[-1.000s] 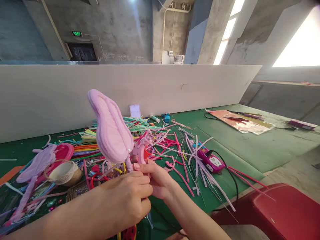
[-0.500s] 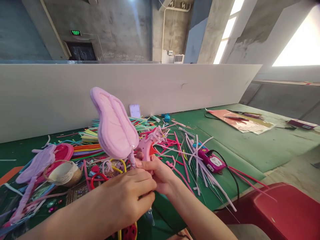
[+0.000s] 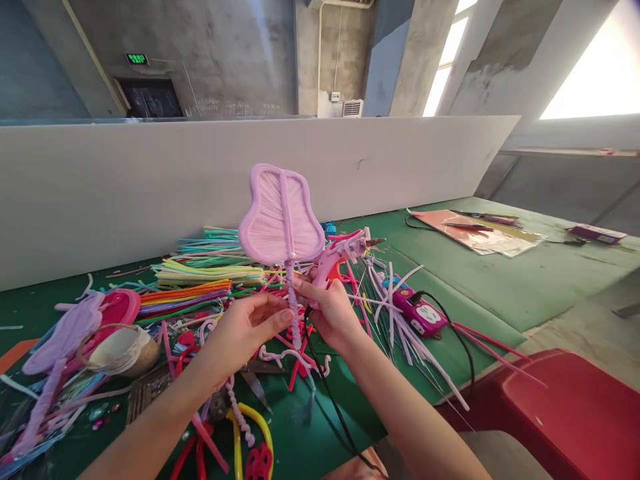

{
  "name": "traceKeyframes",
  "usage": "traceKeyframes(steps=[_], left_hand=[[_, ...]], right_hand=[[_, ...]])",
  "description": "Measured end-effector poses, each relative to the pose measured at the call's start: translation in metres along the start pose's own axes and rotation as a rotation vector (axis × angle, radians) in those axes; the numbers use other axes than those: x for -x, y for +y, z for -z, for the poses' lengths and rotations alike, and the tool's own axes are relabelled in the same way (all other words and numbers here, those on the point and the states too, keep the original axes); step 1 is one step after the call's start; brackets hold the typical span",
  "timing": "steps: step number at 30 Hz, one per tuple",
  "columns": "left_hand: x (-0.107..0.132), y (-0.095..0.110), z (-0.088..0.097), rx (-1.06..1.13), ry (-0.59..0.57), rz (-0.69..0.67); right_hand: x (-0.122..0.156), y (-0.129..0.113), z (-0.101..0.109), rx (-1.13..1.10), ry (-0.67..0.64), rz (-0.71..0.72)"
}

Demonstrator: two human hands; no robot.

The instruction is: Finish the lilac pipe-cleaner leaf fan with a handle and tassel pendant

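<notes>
A lilac hand fan [image 3: 281, 217] of fuzzy pipe cleaners stands upright in front of me, with a centre rib, a small bead at its base and a wrapped handle. My left hand [image 3: 253, 327] pinches that handle from the left between thumb and fingers. My right hand [image 3: 333, 310] grips a pink hot glue gun [image 3: 330, 263] with an orange trigger, its metal nozzle pointing right. The right thumb also presses against the upper handle of the fan. A black cord hangs down from the glue gun. Some of the right fingers are hidden behind it.
Bundles of coloured pipe cleaners [image 3: 210, 273] cover the green table. Scissors [image 3: 257, 383], yellow-handled pliers [image 3: 260, 427], a small basket [image 3: 125, 350] and another lilac fan [image 3: 65, 333] lie nearby. A magenta box with a cord [image 3: 420, 313] is at right, beside a red stool [image 3: 575, 407].
The fan has turned to show its broad face and shifted right. My left hand has moved back left from my right hand, uncovering the handle. The glue gun now shows more fully.
</notes>
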State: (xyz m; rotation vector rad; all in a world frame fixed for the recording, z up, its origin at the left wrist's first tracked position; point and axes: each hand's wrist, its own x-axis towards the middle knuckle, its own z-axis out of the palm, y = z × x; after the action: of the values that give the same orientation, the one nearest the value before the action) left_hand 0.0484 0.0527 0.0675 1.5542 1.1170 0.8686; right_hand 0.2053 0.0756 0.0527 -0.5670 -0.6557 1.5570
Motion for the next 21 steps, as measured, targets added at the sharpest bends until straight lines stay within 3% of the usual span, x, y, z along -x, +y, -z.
traceKeyframes(steps=[5, 8, 11, 16, 21], left_hand=[[-0.016, 0.007, -0.013, 0.091, 0.0, -0.019], [-0.02, 0.013, -0.011, 0.098, 0.046, -0.081], [-0.02, 0.023, 0.004, 0.148, 0.085, -0.118], [-0.015, 0.043, 0.04, 0.226, 0.293, -0.256], [-0.013, 0.048, 0.06, 0.355, 0.508, -0.368]], right_hand=[[-0.004, -0.003, -0.009, 0.029, 0.005, 0.046], [-0.009, -0.008, -0.013, 0.079, -0.045, 0.062], [-0.013, -0.014, -0.01, 0.216, -0.032, 0.137], [-0.012, -0.014, 0.003, 0.581, 0.171, 0.343], [-0.002, 0.002, 0.003, 0.783, 0.107, 0.468]])
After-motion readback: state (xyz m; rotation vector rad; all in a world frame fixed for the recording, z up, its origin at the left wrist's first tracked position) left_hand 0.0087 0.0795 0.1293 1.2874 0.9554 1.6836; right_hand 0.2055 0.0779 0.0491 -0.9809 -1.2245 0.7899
